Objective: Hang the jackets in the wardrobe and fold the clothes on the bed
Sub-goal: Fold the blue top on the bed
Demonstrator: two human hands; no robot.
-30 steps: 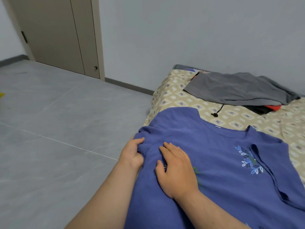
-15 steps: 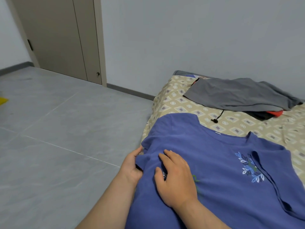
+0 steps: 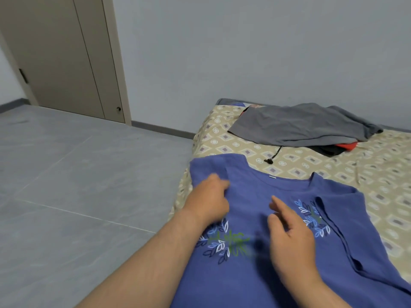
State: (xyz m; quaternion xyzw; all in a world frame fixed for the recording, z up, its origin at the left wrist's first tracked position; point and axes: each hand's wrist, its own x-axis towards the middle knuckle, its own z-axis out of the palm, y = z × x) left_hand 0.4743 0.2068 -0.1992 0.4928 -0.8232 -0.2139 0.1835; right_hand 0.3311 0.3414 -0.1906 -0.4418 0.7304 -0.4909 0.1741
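**Head view.** The shirt (image 3: pixel 255 192) lay face up across the near corner of the bed (image 3: pixel 378 174). Its collar pointed toward the wall (image 3: pixel 244 52) and its leaf print showed on the chest.

- **Grip:** The left hand (image 3: pixel 210 198) rested at the shirt's left shoulder, with its grip curled together on a pinch of cloth beside the sleeve. The right hand (image 3: pixel 291 236) was over the chest with its grip apart and its fingers (image 3: pixel 280 205) straight. Blur hid whether they pressed the cloth or hovered just above it.
- **Shirt:** On the shirt's right side, a flap lay turned in over the body.
- **Step, as judged:** This was the folding of the first garment, at the stage of taking in the left side.
- **Next move, as judged:** It would call for carrying the pinched shoulder and sleeve inward over the chest. The flat right hand would pin the fold line so the body did not drag along.
- **Surroundings:** A grey garment (image 3: pixel 295 127) lay in a loose pile near the head of the bed, over a black cloth (image 3: pixel 329 151) and a red cloth (image 3: pixel 347 146). All three were unfolded. A black cord (image 3: pixel 268 161) trailed from the pile and ended just beyond the collar, apart from it.
- **Room:** A closed door (image 3: pixel 62 56) stood across the floor (image 3: pixel 77 174). Whether it belonged to the wardrobe could not be told.
- **Obstacles, as judged:** The shirt's left edge sat at the bed's edge, so a loose sleeve could slip toward the floor. The cord lay near enough to catch under the fold.
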